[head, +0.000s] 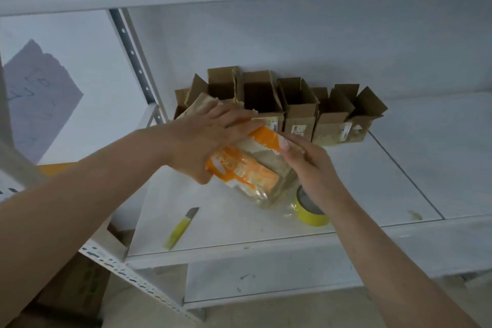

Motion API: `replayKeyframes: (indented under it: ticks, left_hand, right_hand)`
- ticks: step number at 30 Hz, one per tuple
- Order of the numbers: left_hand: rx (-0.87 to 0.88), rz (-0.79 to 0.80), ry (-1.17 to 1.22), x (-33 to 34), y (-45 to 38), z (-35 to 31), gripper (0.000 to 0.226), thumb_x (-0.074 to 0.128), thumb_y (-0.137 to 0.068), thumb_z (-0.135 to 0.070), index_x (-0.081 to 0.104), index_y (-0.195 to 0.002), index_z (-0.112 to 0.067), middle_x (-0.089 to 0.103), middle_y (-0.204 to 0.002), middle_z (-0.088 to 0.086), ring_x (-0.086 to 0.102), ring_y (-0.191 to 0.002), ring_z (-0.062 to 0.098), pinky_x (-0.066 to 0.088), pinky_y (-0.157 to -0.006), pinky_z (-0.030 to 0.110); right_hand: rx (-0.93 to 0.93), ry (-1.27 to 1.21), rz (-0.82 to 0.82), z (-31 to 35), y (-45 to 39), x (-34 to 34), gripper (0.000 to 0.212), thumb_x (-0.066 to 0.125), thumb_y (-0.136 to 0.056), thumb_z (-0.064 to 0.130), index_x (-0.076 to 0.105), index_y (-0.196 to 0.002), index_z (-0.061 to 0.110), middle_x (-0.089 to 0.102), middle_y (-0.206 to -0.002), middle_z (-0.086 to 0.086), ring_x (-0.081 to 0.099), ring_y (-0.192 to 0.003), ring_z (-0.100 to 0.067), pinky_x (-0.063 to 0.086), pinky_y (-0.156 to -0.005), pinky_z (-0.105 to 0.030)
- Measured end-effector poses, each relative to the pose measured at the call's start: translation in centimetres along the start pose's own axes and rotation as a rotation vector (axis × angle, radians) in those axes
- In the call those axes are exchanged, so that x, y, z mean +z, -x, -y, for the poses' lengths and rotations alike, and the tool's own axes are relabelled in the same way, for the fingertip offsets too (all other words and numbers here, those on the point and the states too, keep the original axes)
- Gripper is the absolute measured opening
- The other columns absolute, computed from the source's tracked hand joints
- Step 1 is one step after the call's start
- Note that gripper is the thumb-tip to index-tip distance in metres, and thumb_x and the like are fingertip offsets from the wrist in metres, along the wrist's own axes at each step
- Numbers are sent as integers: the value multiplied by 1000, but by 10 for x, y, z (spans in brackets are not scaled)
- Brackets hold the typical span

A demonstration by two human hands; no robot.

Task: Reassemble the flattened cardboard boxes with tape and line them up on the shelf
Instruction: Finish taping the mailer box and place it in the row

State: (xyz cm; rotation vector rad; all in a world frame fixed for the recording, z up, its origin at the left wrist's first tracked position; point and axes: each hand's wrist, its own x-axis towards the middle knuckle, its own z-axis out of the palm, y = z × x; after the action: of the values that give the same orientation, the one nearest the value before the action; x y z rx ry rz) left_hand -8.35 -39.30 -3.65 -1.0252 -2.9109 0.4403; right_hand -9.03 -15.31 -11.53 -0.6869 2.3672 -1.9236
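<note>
Shelf [399,168]: boxes [292,109] rearward, right side open

Matt cardboard boxes [298,112], prob. metal shelf [399,168].
</note>
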Motion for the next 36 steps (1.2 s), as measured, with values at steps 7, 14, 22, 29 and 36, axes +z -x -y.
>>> replayKeyframes:
  ticks: [7, 14, 22, 29, 36]
  left_hand:
    - [-94, -61, 62, 29, 7, 0, 100, 72, -80, -18, 7, -152, -39, 10, -163, -4, 8, -149, 25, 10, -117, 54]
    - [-241, -77, 497, 82, -5, -19, 65, 50, -97, -2, 26, -150, -31, 22, -160, -2, 13, -150, 17, 17, -122, 36]
    - [-340, -87, 748, 85, -7, -19, 64, 40, -97, 9, 33, -147, -31, 24, -158, -10, 11, -149, 10, 15, -122, 33]
    - [-442, -123, 811, 78, -11, -26, 53, 32, -102, 0, 51, -139, -32, 32, -156, -12, 17, -149, 11, 18, -122, 35]
    - [-538, -160, 890, 65, -19, -32, 38, 34, -106, -22, 51, -139, -31, 49, -136, -13, 45, -134, 16, 46, -95, 22]
  right_hand:
    - [-47, 294, -226, -13, 26, 29, 28, 44, -98, 48, 69, -101, 35, 49, -50, 18, 48, -50, -4, 33, -49, -17]
    - [117, 254, -46, -36, 37, 40, 37, 37, -98, 53, 60, -117, 32, 68, -81, 15, 65, -79, -4, 55, -75, -33]
    - [479, 964, 368, -75, 23, -31, 17, 56, -87, 33, 61, -100, 23, 61, -97, 1, 55, -109, -28, 38, -92, -33]
    - [372, 1320, 398, -101, 36, -38, 28, 52, -96, 38, 63, -120, 27, 63, -127, 6, 49, -126, -16, 4, -120, -45]
    - [223, 748, 79, -25, 18, -78, 29, 66, -89, 27, 58, -64, 14, 56, -63, -5, 57, -72, -31, 43, -73, -41]
